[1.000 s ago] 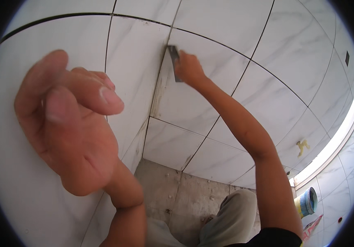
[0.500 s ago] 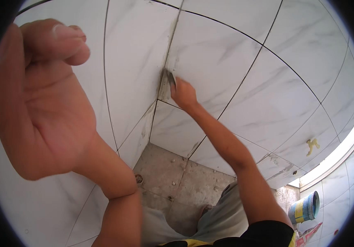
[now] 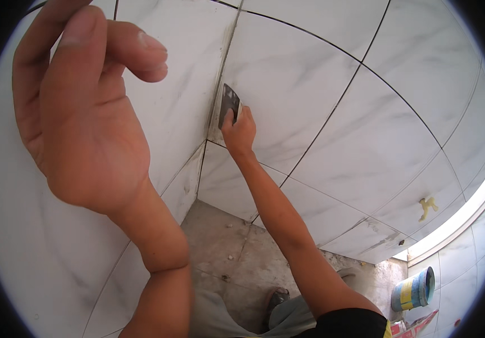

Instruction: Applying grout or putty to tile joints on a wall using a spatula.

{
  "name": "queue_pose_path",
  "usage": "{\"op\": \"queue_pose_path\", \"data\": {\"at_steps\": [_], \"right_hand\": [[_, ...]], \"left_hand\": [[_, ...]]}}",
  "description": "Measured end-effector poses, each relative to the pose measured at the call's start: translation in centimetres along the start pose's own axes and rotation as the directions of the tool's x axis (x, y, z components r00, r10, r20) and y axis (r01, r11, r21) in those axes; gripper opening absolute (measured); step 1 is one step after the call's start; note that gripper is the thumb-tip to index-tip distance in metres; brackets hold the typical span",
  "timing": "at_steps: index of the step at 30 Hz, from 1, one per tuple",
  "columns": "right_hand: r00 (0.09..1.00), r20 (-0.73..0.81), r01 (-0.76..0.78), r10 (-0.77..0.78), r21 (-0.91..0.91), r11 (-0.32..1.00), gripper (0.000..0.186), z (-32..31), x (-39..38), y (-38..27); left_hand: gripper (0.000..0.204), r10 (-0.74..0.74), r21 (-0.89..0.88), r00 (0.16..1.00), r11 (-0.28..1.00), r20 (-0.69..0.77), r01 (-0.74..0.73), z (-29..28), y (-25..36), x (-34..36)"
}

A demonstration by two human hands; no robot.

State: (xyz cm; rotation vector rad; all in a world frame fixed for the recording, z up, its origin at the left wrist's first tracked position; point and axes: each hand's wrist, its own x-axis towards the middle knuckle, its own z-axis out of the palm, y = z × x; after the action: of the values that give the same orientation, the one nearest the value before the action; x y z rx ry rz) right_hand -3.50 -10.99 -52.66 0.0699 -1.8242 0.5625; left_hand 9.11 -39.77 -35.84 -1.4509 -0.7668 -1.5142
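My right hand (image 3: 239, 132) grips a flat scraper (image 3: 229, 98) with a wide dark blade marked by pale smears. The blade is at the inner corner joint (image 3: 222, 63), where two marbled white tile walls meet, just above a horizontal tile seam. Whitish-grey residue runs along this joint. Large and close to the view, my left hand (image 3: 96, 127) is raised at the left with its palm showing. Its fingers are loosely bent and apart, and nothing is in them. Behind it lies the left tiled wall (image 3: 34, 265); whether the hand touches the wall I cannot tell.
Below is a dirty grey tiled floor (image 3: 211, 234) with small debris. A blue and yellow bucket (image 3: 408, 292) stands at the lower right, by a red and white package (image 3: 417, 325). A yellowish smear (image 3: 427, 208) marks the right wall tile (image 3: 377, 163).
The scraper has turned, so its blade face now shows more fully. My right hand has shifted slightly left and down. My left hand has moved right and up, its fingers spreading a little.
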Motion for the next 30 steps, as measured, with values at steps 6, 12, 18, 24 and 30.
{"op": "queue_pose_path", "data": {"at_steps": [6, 12, 18, 24, 30], "right_hand": [[0.95, -0.223, -0.189, 0.218, 0.143, 0.971, 0.019, -4.6, -4.3, 2.0], [0.988, -0.1, -0.117, 0.116, -0.011, 0.993, 0.023, 2.9, 0.6, -3.1], [0.967, -0.197, -0.151, 0.162, 0.071, 0.986, 0.029, -0.8, -1.8, -1.4], [0.996, 0.006, -0.084, 0.084, 0.04, 0.996, 0.022, 3.1, 3.1, -5.4], [0.965, -0.238, -0.09, 0.109, 0.088, 0.992, 0.023, -0.4, 3.1, -3.5]], "left_hand": [[0.045, 0.031, 0.112, 0.997, 0.993, -0.07, -0.023, -2.3, 0.4, -1.0], [0.045, 0.045, 0.136, 0.987, 0.989, 0.157, -0.066, -1.4, 2.1, -0.5], [0.044, -0.023, 0.294, 0.978, 0.955, 0.21, -0.04, -1.2, 3.6, 0.1], [0.04, -0.105, 0.224, 0.994, 0.968, -0.044, 0.112, 0.7, 1.5, -0.6], [0.036, -0.065, 0.153, 0.99, 0.985, -0.122, 0.084, 1.8, 2.7, 0.3]]}}
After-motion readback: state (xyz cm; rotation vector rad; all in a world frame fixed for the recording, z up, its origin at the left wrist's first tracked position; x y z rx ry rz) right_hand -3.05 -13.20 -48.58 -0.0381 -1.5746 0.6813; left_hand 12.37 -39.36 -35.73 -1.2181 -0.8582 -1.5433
